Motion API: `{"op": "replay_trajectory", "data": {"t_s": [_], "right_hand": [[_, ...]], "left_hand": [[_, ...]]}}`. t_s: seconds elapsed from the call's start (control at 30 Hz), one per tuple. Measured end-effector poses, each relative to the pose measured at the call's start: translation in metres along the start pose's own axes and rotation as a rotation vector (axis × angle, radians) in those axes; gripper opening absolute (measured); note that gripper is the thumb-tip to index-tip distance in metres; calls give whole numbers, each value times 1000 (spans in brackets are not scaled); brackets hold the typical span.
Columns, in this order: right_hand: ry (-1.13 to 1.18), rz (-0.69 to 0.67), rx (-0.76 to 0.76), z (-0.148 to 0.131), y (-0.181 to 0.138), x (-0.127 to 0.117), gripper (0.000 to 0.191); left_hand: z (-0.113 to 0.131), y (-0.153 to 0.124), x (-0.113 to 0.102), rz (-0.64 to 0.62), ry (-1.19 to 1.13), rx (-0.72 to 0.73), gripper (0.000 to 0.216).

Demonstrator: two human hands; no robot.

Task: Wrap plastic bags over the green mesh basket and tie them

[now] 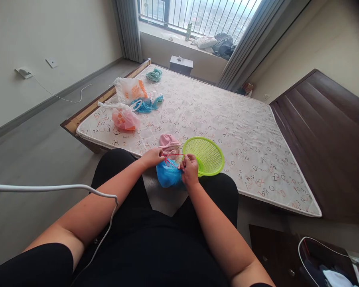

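Note:
Between my knees, at the mattress edge, hangs a blue plastic bag (166, 177). A thin red string (174, 154) runs taut across its mouth, with more strands crossing just below. My left hand (153, 157) is closed and pinches the string at its left end. Closed too, my right hand (190, 167) pinches the string on the other side, its fingers touching the bag's right edge. Whatever the bag contains cannot be made out. Just behind the hands lies a pink cloth (169, 141). A lime green plastic basket (212, 153) is tilted against my right knee, its open side showing.
On the letter-printed mattress (227, 119), plastic bags (127, 117) and a teal bundle (154, 75) lie at the far left. A white cable (62, 187) crosses my left arm. The dark headboard (323, 139) stands on the right; a small nightstand (181, 63) is beyond the bed.

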State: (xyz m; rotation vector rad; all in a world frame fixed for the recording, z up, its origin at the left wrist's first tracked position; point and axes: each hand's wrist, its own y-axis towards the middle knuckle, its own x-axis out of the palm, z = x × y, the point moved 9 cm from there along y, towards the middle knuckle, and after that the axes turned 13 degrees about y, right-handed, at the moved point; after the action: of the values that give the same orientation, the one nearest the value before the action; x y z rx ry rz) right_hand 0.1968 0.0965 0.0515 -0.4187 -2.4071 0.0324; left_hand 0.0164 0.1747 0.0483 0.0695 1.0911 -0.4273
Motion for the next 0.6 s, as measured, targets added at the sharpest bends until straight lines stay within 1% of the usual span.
{"op": "replay_trajectory", "data": {"t_s": [0.07,0.13,0.17,0.23,0.27,0.33,0.4,0.43,0.5,0.53,0.6], "right_hand": [[-11,-42,96,2,-2,4,29],[-110,-127,227,11,-5,8,26],[-210,-183,298,19,-7,10,23],[-512,-316,392,37,-13,10,14],[-690,-382,388,44,-15,9,10],[-1001,-485,283,52,-17,10,9],[-1155,-525,162,53,-18,14,11],[-1165,-522,135,53,-18,15,11],[-1052,-493,153,51,-17,16,11],[-936,-470,178,50,-16,16,14],[-651,-410,224,45,-14,19,26]], "left_hand": [[-16,2,-14,112,-68,-125,10],[-33,2,-28,257,-169,-247,10],[-40,1,-33,327,-233,-292,9],[-51,2,-36,419,-391,-339,8],[-53,3,-34,431,-482,-344,8],[-54,7,-23,399,-668,-336,9],[-49,11,-14,351,-803,-312,11],[-46,12,-11,333,-833,-293,13],[-38,14,-10,291,-833,-232,17],[-32,15,-8,250,-820,-189,19],[-16,16,-1,121,-792,-85,25]]}}
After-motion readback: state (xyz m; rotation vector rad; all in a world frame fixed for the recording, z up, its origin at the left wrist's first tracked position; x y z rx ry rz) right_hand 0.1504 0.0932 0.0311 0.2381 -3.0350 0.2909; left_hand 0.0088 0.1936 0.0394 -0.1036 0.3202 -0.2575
